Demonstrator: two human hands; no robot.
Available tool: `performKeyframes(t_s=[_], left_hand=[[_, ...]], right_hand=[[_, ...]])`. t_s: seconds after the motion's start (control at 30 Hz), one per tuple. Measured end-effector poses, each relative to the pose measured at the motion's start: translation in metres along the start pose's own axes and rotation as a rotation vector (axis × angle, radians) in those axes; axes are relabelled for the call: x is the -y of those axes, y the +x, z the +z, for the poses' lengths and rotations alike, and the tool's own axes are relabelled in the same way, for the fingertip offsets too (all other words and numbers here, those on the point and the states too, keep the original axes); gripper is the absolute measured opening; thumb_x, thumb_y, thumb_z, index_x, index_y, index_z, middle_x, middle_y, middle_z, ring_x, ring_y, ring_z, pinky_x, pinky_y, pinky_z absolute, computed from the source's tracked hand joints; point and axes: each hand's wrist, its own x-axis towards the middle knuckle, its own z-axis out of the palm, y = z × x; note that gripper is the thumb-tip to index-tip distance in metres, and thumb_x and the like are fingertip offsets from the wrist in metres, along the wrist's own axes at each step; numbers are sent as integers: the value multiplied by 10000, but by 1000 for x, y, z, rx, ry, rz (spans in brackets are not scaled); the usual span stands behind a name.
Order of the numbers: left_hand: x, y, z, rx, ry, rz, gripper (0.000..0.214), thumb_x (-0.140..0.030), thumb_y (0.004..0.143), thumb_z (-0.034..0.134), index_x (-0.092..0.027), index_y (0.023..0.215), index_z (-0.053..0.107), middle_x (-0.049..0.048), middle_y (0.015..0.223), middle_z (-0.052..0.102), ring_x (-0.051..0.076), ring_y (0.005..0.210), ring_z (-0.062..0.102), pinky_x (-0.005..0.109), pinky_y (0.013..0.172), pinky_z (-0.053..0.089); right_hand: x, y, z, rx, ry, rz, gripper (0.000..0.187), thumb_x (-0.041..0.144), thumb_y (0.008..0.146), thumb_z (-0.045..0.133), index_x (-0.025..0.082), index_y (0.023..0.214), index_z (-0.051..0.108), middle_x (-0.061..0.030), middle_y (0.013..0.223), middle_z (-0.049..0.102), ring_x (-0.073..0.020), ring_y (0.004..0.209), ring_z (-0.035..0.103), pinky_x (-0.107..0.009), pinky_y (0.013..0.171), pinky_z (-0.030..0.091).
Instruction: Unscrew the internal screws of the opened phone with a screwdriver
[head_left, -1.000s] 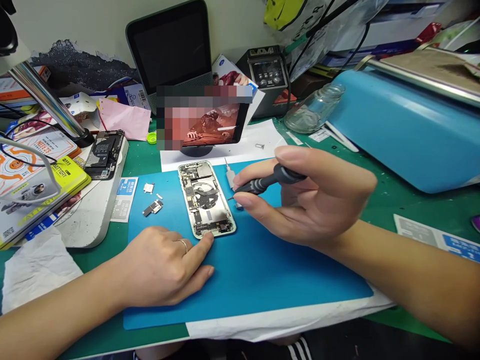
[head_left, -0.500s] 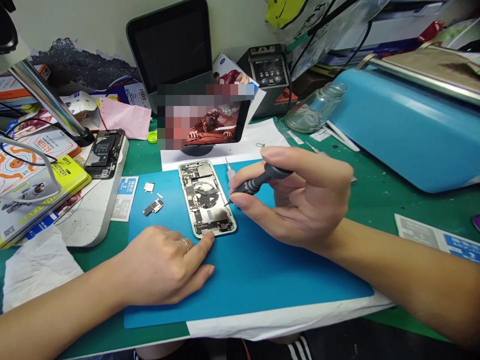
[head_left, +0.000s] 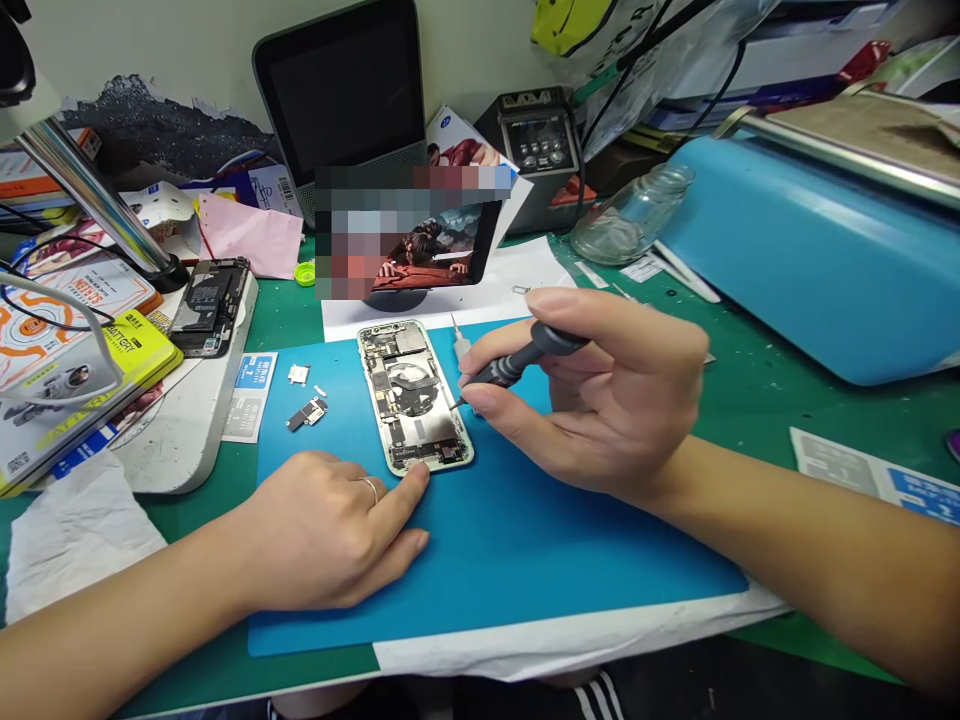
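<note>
An opened phone [head_left: 429, 432] with a pale frame lies on the blue mat, its inner boards and a round coil exposed. My left hand [head_left: 337, 530] presses its stretched index fingertip on the phone's bottom edge; the thumb is apart and nothing is gripped. Between thumb and fingers my right hand [head_left: 615, 400] holds a dark screwdriver [head_left: 517, 362], tilted, its tip at the phone's right edge. Whether the tip touches a screw is too small to tell. A second grey screwdriver [head_left: 460, 345] lies right of the phone, partly hidden by my right hand.
Small metal parts [head_left: 306, 412] lie on the blue mat [head_left: 495, 560], left of the phone. Behind stand a propped-up tablet [head_left: 435, 250], a glass jar [head_left: 630, 215] and a dark control box [head_left: 536, 150]. Boxes and another phone assembly [head_left: 210, 305] sit left, a blue case [head_left: 810, 270] right.
My right hand has shifted very slightly with the screwdriver. My left hand and the phone stay where they were. The picture on the tablet has changed colour.
</note>
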Motion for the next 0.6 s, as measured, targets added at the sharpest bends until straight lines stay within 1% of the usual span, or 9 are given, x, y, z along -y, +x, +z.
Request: performKeyframes(t_s=[0.07, 0.13, 0.23, 0.37, 0.5, 0.6], left_hand=[[0, 0, 0, -2, -4, 0, 388, -323, 1056, 428, -35, 1273, 571, 0, 682, 665, 187, 515, 605, 364, 444, 416], [-1, -1, 0, -6, -5, 0, 387, -324, 1055, 431, -36, 1269, 576, -2, 678, 663, 188, 514, 604, 366, 444, 418], [-1, -1, -1, -9, -2, 4, 386, -322, 1053, 435, -36, 1268, 578, -3, 674, 660, 188, 510, 601, 365, 443, 414], [-1, -1, -2, -18, 4, 5, 386, -318, 1053, 434, -30, 1266, 577, 1, 677, 662, 184, 508, 599, 359, 440, 405], [-1, 0, -1, -20, -8, 4, 378, -314, 1052, 432, -32, 1254, 582, -1, 676, 660, 185, 501, 594, 366, 434, 408], [0, 0, 0, -19, 0, 6, 375, -312, 1053, 433, -33, 1253, 584, -5, 663, 653, 187, 497, 591, 369, 426, 404]], right_hand=[[0, 0, 0, -9, -6, 8, 750, 60, 813, 749, 290, 1468, 464, -52, 1225, 675, -134, 799, 738, -253, 674, 668], [1, 1, 0, -10, -12, 15, 746, 79, 825, 747, 299, 1474, 455, -52, 1237, 671, -136, 799, 737, -255, 663, 669], [1, 2, 0, -2, -23, -4, 756, 90, 829, 750, 323, 1480, 445, -38, 1213, 679, -131, 789, 735, -251, 662, 671], [1, 3, -2, 6, -35, -17, 757, 85, 820, 759, 308, 1476, 455, -40, 1185, 694, -131, 794, 743, -256, 700, 679], [1, 4, -3, 28, -62, -61, 749, 101, 830, 756, 303, 1483, 449, -32, 1110, 727, -134, 757, 749, -248, 666, 680], [1, 5, -4, 28, -80, -89, 761, 101, 832, 754, 297, 1495, 435, -35, 1116, 730, -136, 759, 751, -250, 662, 684]])
